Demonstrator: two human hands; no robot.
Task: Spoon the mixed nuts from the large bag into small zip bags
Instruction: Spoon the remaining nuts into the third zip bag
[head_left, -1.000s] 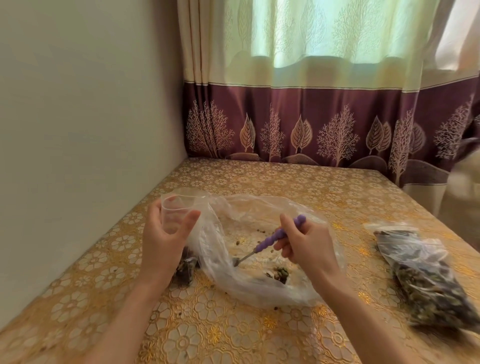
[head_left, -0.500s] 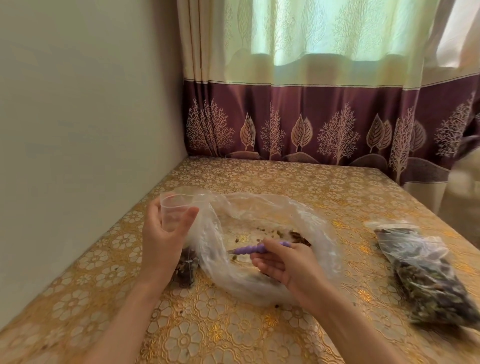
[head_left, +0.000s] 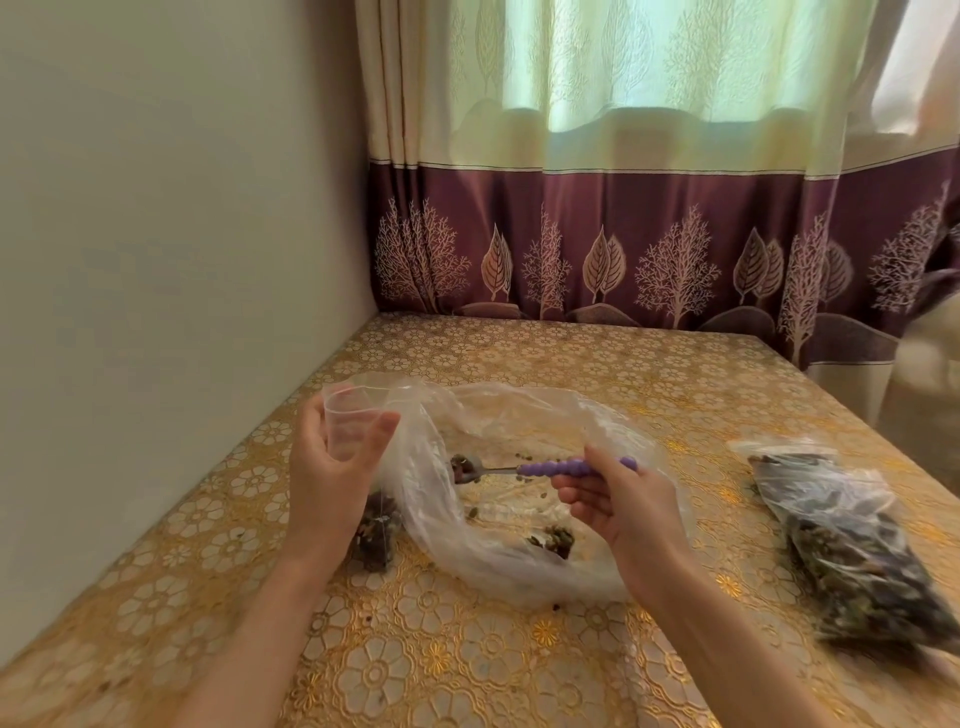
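Note:
The large clear bag (head_left: 498, 561) lies open on the table, nearly empty, with a few nuts scattered inside and a small heap near its front. My left hand (head_left: 332, 467) holds a small zip bag (head_left: 353, 415) upright by its open mouth; nuts fill the bag's bottom below my palm. My right hand (head_left: 618, 499) grips the purple handle of a spoon (head_left: 550, 469). The spoon lies level over the large bag, and its metal bowl carries some nuts and points left toward the small bag.
A filled zip bag of nuts (head_left: 852, 545) lies on the table to the right. The table (head_left: 519, 665) has a gold floral cloth. A wall stands close on the left, a curtain at the back. The table's right edge runs behind the filled bag.
My right hand has scooped in the large bag and lifted the spoon out, turned level, now loaded with nuts and pointing toward the small bag. My left hand has stayed in place.

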